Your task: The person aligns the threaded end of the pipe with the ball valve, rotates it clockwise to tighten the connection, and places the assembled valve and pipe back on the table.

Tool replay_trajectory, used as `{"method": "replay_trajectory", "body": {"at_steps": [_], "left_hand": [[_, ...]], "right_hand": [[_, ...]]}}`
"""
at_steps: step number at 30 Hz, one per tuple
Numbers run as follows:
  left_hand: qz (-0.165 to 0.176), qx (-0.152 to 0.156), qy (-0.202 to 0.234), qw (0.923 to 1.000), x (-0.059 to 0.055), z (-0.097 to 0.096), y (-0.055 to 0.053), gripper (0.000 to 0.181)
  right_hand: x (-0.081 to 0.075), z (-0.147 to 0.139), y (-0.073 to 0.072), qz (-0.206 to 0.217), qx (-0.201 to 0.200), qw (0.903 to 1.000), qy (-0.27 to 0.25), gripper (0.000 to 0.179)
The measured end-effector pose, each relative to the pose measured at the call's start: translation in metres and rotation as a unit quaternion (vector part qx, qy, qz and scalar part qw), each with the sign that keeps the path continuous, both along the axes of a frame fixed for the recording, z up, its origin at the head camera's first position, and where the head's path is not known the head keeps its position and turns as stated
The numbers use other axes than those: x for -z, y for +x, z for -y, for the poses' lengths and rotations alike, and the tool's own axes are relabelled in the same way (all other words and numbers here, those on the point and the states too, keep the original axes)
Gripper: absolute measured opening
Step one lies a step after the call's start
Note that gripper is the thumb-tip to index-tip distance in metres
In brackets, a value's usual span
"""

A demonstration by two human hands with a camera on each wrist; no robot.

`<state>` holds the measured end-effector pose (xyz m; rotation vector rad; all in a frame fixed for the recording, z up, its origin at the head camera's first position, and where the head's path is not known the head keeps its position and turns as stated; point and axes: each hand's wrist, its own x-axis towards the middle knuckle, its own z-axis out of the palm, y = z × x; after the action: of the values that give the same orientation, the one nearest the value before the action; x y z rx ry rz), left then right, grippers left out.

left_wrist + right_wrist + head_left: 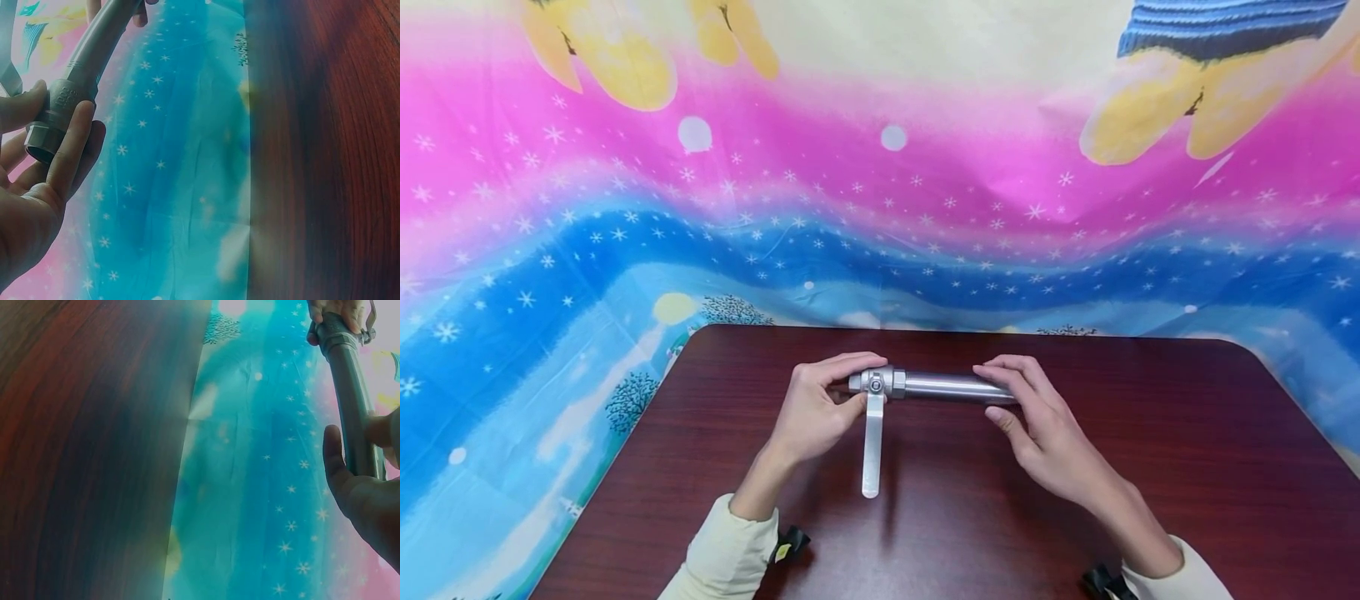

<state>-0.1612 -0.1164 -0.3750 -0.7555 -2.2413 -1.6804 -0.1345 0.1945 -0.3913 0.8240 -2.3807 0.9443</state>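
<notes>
A steel ball valve (880, 377) joined to a smooth metal pipe (951, 387) is held level above the table. The valve's flat lever handle (872, 450) points toward me. My left hand (812, 417) grips the valve body, fingers on the far side and thumb on the near side. In the left wrist view, the valve's open threaded end (44, 142) shows between thumb and fingers. At the pipe's right end, my right hand (1052, 433) holds it between fingers and thumb; the right wrist view shows the pipe (353, 406) passing into that hand, which hides its end.
Below the hands is a dark red-brown wooden table (970, 517) with rounded far corners. A colourful cloth (880, 192) with snowflakes hangs behind it and along its sides. Black straps (792, 543) sit at both cream sleeves (730, 542).
</notes>
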Motion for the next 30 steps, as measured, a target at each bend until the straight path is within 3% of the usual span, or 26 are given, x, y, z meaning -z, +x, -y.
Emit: {"method": "replay_trajectory", "body": {"at_steps": [14,30], "left_hand": [[0.011,-0.005,-0.002,0.9999,0.0015,0.0009,-0.0011,0.048],[0.005,-0.001,0.000,1.0000,0.0015,0.0011,-0.0020,0.049]], "right_hand": [[-0.0011,0.0035,-0.0010,-0.043,-0.005,0.9982,-0.042,0.055],[-0.0001,0.0021,-0.0039,-0.034,-0.003,0.9987,-0.037,0.056]]}}
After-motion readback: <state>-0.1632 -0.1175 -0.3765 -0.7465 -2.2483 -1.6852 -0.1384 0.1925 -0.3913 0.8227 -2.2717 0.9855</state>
